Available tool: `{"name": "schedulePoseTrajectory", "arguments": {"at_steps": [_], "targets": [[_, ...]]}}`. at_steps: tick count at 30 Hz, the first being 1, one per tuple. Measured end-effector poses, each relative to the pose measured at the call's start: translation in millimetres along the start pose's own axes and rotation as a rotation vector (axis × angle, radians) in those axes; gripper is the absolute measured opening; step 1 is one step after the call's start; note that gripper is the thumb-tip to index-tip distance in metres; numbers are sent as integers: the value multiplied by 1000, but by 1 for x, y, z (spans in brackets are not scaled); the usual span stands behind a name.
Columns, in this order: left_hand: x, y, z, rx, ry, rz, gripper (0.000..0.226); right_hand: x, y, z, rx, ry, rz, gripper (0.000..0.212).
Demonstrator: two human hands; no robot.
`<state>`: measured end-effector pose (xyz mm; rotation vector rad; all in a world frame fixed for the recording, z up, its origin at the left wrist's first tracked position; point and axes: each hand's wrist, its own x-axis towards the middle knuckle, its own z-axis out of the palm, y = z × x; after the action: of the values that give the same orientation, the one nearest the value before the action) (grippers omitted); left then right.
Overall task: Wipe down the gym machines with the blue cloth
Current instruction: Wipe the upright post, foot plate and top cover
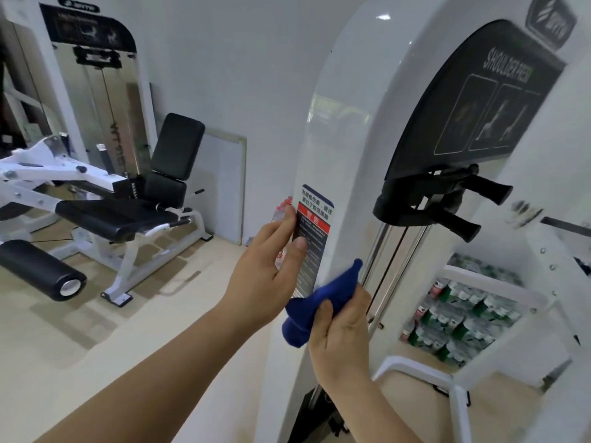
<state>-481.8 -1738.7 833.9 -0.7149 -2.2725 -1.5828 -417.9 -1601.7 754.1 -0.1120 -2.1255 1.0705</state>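
A white shoulder press machine (339, 129) stands right in front of me, its curved frame bearing a warning label (315, 219). My right hand (342, 334) grips a bunched blue cloth (319, 302) and holds it against the frame just below the label. My left hand (265, 270) rests on the frame's left edge, thumb on the label and fingers reaching behind the frame.
A black instruction panel (473, 103) and black handles (460, 203) sit to the right on the machine. Packs of bottled water (460, 314) are stacked behind it. A leg machine with a black padded seat (134, 199) stands at the left on the light floor.
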Motion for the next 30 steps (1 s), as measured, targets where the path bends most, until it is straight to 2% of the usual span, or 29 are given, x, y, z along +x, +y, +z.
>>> {"name": "schedulePoseTrajectory", "arguments": {"at_steps": [2, 4, 7, 10, 15, 17, 19, 20, 22, 24, 25, 27, 30], "targets": [[-1, 1, 1, -20, 7, 29, 54, 18, -21, -11, 47, 28, -58, 52], [0, 3, 1, -15, -2, 24, 59, 44, -52, -23, 83, 147, -203, 65], [2, 2, -4, 10, -16, -15, 62, 76, -76, -25, 1, 254, -321, 71], [2, 1, -6, 20, -28, -14, 57, 67, -65, -10, 22, 247, -281, 71], [3, 10, -13, 97, -91, -6, 65, 17, -27, 3, -23, 113, -118, 67], [6, 17, -19, 110, -132, -16, 62, 26, -34, -3, -6, 110, -129, 67], [14, 25, -27, 113, -127, -5, 42, 54, -61, -17, 8, 153, -222, 71], [20, 33, -31, 116, -114, 2, 40, 71, -76, -24, 1, 197, -280, 73], [34, 48, -41, 103, -75, -3, 50, 101, -101, -36, 4, 285, -306, 75], [48, 56, -46, -2, -16, 5, 30, 111, -108, -39, -14, 322, -290, 74], [54, 60, -48, -44, 1, 29, 29, 106, -105, -36, -67, 321, -298, 74], [59, 65, -45, -127, 12, 105, 46, 85, -88, -28, -166, 290, -296, 73], [59, 69, -40, -167, 19, 134, 47, 66, -73, -24, -228, 269, -273, 72]]}}
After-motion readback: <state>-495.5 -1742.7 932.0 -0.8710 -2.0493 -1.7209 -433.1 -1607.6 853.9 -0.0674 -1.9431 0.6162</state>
